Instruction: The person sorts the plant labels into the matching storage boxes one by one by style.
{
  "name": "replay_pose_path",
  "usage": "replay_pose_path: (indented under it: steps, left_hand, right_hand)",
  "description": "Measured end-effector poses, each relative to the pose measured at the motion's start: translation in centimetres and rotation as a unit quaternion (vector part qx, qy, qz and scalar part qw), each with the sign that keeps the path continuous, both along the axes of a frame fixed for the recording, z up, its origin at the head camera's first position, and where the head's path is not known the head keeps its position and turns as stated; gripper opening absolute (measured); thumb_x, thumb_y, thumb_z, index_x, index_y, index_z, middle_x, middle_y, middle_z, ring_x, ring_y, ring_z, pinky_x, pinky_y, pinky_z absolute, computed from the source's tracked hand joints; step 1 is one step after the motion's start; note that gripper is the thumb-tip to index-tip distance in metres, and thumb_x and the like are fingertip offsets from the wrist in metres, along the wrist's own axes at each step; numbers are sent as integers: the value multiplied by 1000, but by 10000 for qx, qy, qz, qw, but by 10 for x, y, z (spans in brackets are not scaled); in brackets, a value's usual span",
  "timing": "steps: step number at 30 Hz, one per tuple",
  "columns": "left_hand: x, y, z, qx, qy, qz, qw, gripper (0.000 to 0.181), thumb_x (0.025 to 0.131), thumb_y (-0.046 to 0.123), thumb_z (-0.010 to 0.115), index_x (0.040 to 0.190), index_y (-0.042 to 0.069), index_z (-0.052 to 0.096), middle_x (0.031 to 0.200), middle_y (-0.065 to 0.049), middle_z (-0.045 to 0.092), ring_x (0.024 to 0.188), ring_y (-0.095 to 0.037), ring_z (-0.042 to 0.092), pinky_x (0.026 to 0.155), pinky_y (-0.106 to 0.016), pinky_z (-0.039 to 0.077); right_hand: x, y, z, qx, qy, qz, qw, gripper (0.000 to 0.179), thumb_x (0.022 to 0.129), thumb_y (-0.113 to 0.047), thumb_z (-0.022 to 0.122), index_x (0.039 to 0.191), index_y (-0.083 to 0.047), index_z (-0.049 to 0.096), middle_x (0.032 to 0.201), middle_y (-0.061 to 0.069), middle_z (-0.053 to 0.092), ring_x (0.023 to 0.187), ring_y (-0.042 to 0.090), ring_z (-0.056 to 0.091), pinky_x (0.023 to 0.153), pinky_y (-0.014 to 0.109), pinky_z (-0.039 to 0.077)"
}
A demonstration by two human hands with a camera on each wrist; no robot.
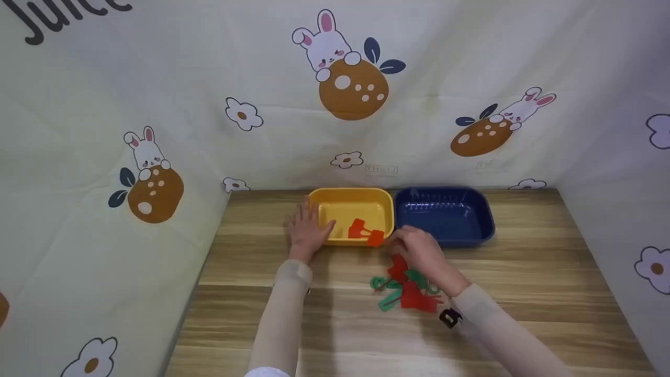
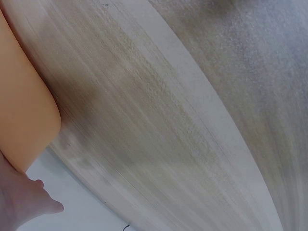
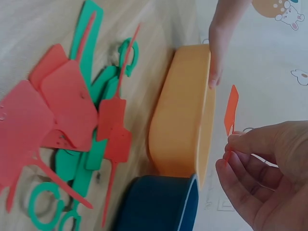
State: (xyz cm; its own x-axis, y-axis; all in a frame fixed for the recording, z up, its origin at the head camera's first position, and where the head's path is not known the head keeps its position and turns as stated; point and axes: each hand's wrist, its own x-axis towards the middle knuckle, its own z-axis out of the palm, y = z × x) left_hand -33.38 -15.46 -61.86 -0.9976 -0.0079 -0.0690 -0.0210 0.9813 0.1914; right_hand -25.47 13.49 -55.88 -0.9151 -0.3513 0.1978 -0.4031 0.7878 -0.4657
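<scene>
My left hand [image 1: 306,230] rests with fingers spread on the left rim of the yellow tray [image 1: 350,191]. At that tray's front right corner, my right hand [image 1: 419,248] pinches a flat orange-red plastic tag [image 3: 231,109] between thumb and fingertips. Orange-red tag pieces [image 1: 357,228] show over the tray's front right part. In front of the trays lies a pile of red plastic tags [image 1: 412,297] with thin tails, mixed with green plastic tags [image 1: 388,300] that have ring-shaped ends. The left wrist view catches only part of the left hand [image 2: 24,202] beside the tray's side.
A dark blue tray [image 1: 445,214] stands against the yellow tray's right side, near the back of the wooden table [image 1: 246,314]. Patterned cloth [image 1: 272,152] hangs behind and at both sides. A small black object [image 1: 450,317] shows beside the right sleeve.
</scene>
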Motion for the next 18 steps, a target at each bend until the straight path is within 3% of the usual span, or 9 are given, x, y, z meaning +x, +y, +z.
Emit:
replay_pose_path:
  steps: [6, 18]
  left_hand:
    - [1, 0, -1, 40, 11, -45, 10000, 84, 96, 69, 36, 161, 19, 19, 170, -7, 2, 156, -35, 11, 121, -66, 12]
    - [4, 0, 3, 79, 166, -20, 9998, 83, 95, 69, 37, 160, 17, 25, 170, -8, 7, 155, -36, 15, 118, -68, 16]
  right_hand:
    - [-13, -6, 1, -42, 249, -14, 9997, 11, 89, -2, 70, 95, -7, 77, 89, 5, 72, 80, 19, 69, 71, 34, 58]
    - [-41, -29, -1, 105, 67, -56, 9999, 17, 88, 1, 65, 96, -6, 78, 96, 9, 75, 88, 25, 71, 76, 39, 59]
